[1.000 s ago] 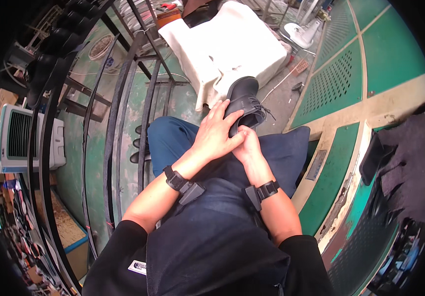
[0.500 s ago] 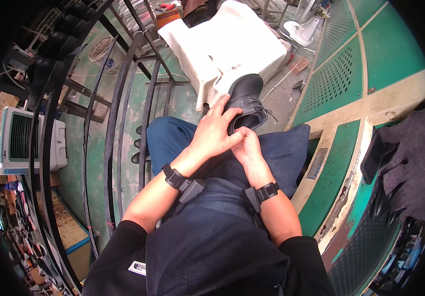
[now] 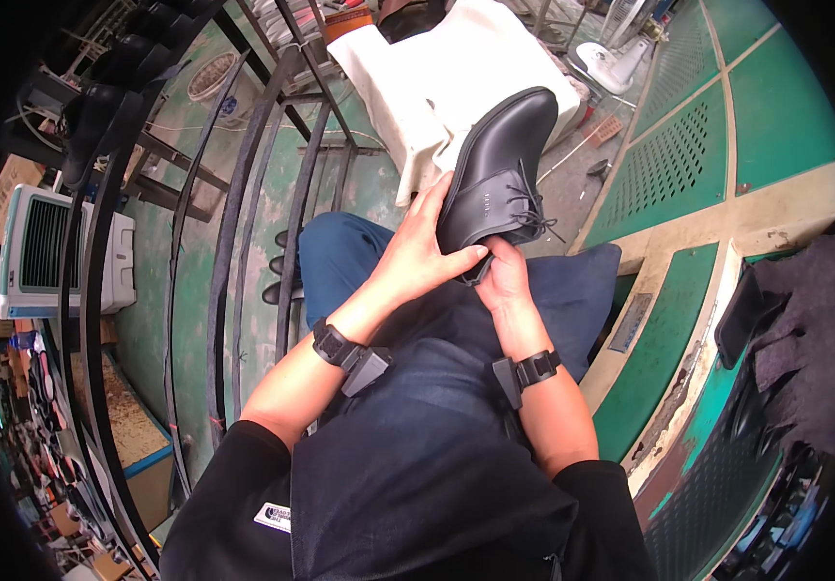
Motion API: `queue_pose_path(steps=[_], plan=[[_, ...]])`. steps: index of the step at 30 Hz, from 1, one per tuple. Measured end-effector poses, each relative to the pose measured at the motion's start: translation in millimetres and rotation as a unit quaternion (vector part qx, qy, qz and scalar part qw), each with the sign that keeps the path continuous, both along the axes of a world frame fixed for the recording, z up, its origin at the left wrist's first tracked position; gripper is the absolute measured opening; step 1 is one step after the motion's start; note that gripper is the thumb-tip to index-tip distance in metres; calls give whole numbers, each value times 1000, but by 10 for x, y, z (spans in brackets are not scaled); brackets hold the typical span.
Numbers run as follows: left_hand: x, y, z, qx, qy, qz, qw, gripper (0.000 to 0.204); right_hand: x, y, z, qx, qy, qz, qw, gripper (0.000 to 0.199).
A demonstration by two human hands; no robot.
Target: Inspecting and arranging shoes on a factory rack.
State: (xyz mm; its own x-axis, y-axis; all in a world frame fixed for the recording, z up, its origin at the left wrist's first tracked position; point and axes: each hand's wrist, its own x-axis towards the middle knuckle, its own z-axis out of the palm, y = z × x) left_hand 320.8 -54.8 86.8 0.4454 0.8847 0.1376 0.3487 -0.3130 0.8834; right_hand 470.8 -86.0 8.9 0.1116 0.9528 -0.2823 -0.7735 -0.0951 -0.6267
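A black lace-up shoe (image 3: 507, 145) is held above my lap, toe pointing away and up to the right, its side and laces turned to view. My left hand (image 3: 416, 254) grips it along the sole's left side, fingers partly hidden behind it and thumb near the heel. At the shoe's opening, my right hand (image 3: 505, 278) is closed on the heel end; its fingertips go out of sight at the collar. A dark blue apron (image 3: 417, 426) covers my lap beneath both hands.
Beyond the shoe stands a block draped in white cloth (image 3: 466, 58). Black metal rack bars (image 3: 229, 223) rise on the left, with dark shoes (image 3: 98, 121) on top. A green machine cabinet (image 3: 669, 184) runs along the right, with a dark cloth (image 3: 795, 339) hanging there.
The shoe has come up and turned, so more of its side and toe shows. My left hand has shifted lower along it; my right hand has moved slightly right at the heel.
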Motion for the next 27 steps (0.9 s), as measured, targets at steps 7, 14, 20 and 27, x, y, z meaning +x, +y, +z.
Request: queue_pose_path(steps=[7,14,20,27], plan=[[66,-21,91,48,42,-2,998,106,18,6,94,1,17,10,1000,40],[16,-35,177,58,61,11,996,105,-9,69,65,-49,-22,5,999,42],[-394,-81,15,-252,-402,-50,879,102,-2,-44,527,154,-65,124,978,73],[-1302,-537,1015,-91,-506,155,843,114,26,161,792,248,-97,217,939,86]])
